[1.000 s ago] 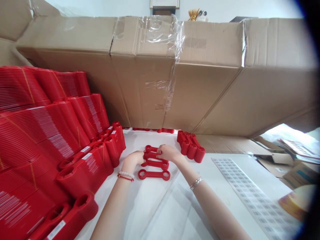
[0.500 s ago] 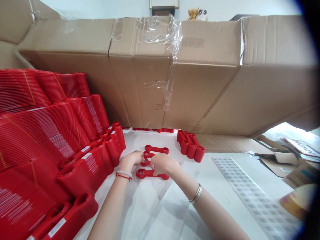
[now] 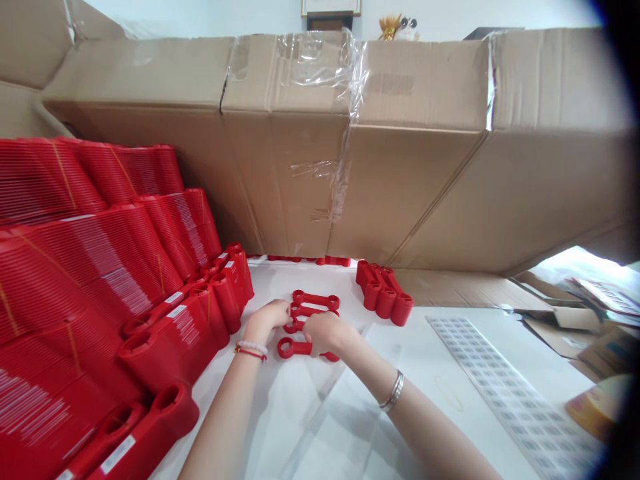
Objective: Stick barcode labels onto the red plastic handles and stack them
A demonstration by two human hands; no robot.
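Several flat red plastic pieces, each a bar with a ring at both ends, lie in a short column on the white table. The farthest red piece (image 3: 316,300) is untouched. My left hand (image 3: 271,319) is closed, with its fingertips at the left ends of the middle red pieces (image 3: 292,326). Across their right side lies my right hand (image 3: 327,337), its fingers curled down onto the nearest red piece (image 3: 295,348). That hand hides the middle of this piece and part of the one behind it. Both hands' fingertips are partly hidden.
Tall banded stacks of red pieces (image 3: 100,260) fill the left side. Three small red stacks (image 3: 385,293) stand behind on the right. A cardboard wall (image 3: 290,173) closes the back. At right are a sticker sheet (image 3: 500,393) and a tape roll (image 3: 600,407).
My right hand has shifted slightly and now covers more of the nearest red piece's middle, while more of the second piece shows. My left hand has hardly moved. The view has shifted slightly.
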